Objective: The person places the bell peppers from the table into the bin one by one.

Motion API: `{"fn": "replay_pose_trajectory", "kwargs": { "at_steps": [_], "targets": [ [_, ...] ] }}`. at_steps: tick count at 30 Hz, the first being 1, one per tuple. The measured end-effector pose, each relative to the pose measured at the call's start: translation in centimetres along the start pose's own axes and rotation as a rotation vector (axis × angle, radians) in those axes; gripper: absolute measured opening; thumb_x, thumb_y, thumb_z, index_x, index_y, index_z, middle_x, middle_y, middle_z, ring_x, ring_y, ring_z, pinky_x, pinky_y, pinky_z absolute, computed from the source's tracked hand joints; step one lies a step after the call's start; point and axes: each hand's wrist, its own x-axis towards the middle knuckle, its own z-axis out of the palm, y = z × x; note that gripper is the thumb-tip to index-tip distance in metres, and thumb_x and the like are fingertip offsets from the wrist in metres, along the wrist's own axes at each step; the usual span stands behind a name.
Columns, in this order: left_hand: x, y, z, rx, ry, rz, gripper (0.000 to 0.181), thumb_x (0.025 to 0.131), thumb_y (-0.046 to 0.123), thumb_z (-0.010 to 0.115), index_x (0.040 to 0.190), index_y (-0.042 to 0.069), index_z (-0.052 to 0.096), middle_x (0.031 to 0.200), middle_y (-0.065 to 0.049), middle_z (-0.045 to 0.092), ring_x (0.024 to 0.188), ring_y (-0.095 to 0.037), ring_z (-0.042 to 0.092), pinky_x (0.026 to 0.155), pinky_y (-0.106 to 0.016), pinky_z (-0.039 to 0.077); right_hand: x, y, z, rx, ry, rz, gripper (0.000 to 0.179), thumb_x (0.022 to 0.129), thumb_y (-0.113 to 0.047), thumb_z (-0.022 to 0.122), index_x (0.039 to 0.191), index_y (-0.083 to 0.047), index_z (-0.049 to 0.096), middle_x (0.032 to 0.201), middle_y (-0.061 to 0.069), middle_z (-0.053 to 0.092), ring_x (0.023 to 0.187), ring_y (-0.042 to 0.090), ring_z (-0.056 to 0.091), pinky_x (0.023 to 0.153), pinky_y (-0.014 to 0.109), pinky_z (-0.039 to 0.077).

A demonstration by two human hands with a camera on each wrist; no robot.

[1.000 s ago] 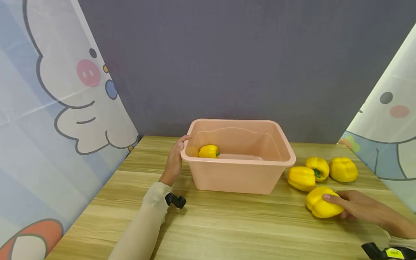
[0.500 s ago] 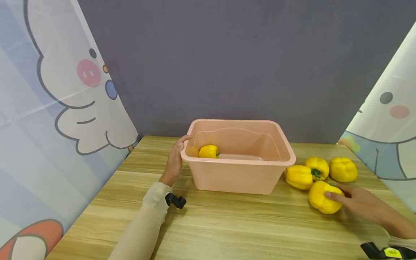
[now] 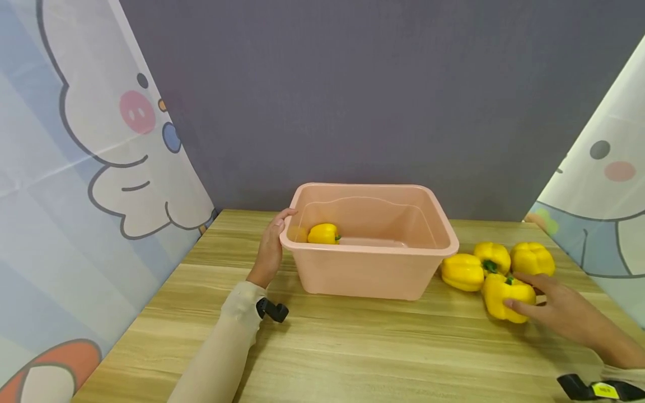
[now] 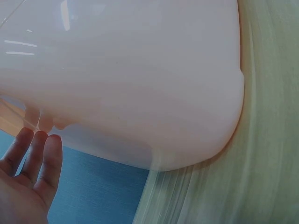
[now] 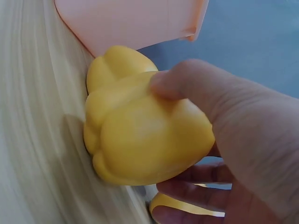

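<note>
At the bin's left end, my left hand (image 3: 269, 249) grips the rim of the pink plastic bin (image 3: 360, 274). In the left wrist view its fingers (image 4: 52, 156) lie near the bin's outer wall (image 4: 140, 79). A yellow bell pepper (image 3: 322, 234) lies inside the bin, at the left. To the bin's right, my right hand (image 3: 559, 308) holds another yellow bell pepper (image 3: 506, 296), stem up, with the thumb (image 5: 173, 86) on its near side. The other fingers reach round its far side, partly hidden.
Behind the held pepper sit more yellow bell peppers: one at the left (image 3: 462, 272), one in the middle (image 3: 492, 257), one at the right (image 3: 531, 259). A dark grey panel (image 3: 353, 101) rises behind the wooden table (image 3: 353, 347). Printed cloths flank both sides.
The right hand has moved slightly away from me and turned the held pepper so its stem points up. The pepper nearest the bin has shifted a little left. The left hand stays put.
</note>
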Motion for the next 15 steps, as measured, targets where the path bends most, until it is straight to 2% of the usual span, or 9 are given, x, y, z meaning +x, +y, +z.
{"fn": "replay_pose_trajectory", "kwargs": {
  "at_steps": [2,3,6,9,10,12,15],
  "targets": [
    [0.1,-0.1,0.0,-0.01,-0.002,0.005,0.046,0.109,0.015,0.022,0.142,-0.008,0.045,0.148,-0.026,0.042,0.135,-0.042,0.039,0.106,-0.034,0.038,0.0,0.1,0.0,-0.005,0.005,-0.024,0.079,0.088,-0.034,0.076,0.134,0.022,0.045,0.125,0.045,0.049,0.102,0.053,0.058,0.066,0.041,0.056],
    [0.1,-0.3,0.0,-0.013,-0.001,0.007,0.046,0.11,0.017,0.023,0.142,-0.007,0.046,0.148,-0.024,0.043,0.135,-0.04,0.04,0.106,-0.034,0.038,-0.1,0.1,-0.1,-0.015,0.002,-0.028,0.082,0.088,-0.034,0.077,0.135,0.023,0.043,0.125,0.045,0.049,0.104,0.054,0.057,0.067,0.042,0.055],
    [0.2,-0.9,-0.1,-0.014,0.005,0.018,0.048,0.11,0.027,0.026,0.141,-0.002,0.049,0.147,-0.018,0.046,0.133,-0.034,0.043,0.106,-0.035,0.039,-0.2,0.3,-0.1,-0.032,-0.015,-0.021,0.087,0.086,-0.035,0.078,0.137,0.024,0.039,0.122,0.048,0.047,0.106,0.057,0.051,0.075,0.054,0.052],
    [0.1,-1.4,-0.1,-0.003,0.01,0.032,0.052,0.109,0.036,0.028,0.141,0.0,0.05,0.146,-0.014,0.048,0.131,-0.03,0.045,0.106,-0.036,0.039,-0.3,0.4,-0.1,-0.053,-0.036,0.02,0.089,0.087,-0.039,0.077,0.137,0.024,0.039,0.12,0.051,0.043,0.106,0.061,0.046,0.078,0.068,0.044],
    [0.1,-1.5,-0.2,-0.002,0.008,0.036,0.053,0.109,0.037,0.029,0.141,0.0,0.05,0.146,-0.014,0.048,0.132,-0.03,0.045,0.106,-0.037,0.039,-0.3,0.4,-0.1,-0.045,-0.036,0.024,0.088,0.087,-0.039,0.077,0.136,0.024,0.04,0.119,0.051,0.044,0.105,0.06,0.047,0.078,0.068,0.044],
    [0.1,-1.6,-0.2,-0.001,0.004,0.04,0.055,0.108,0.039,0.029,0.141,0.0,0.049,0.146,-0.014,0.047,0.133,-0.03,0.044,0.108,-0.041,0.038,-0.2,0.5,-0.1,-0.018,-0.039,0.023,0.085,0.087,-0.037,0.077,0.135,0.023,0.042,0.118,0.047,0.049,0.101,0.054,0.053,0.078,0.059,0.049],
    [0.0,-1.5,-0.3,0.006,0.004,0.043,0.055,0.109,0.038,0.028,0.142,0.0,0.049,0.147,-0.015,0.047,0.134,-0.029,0.042,0.11,-0.047,0.034,-0.2,0.7,0.0,0.032,-0.056,0.026,0.082,0.088,-0.035,0.076,0.135,0.021,0.041,0.118,0.043,0.053,0.1,0.048,0.058,0.076,0.052,0.05]
  ]
}}
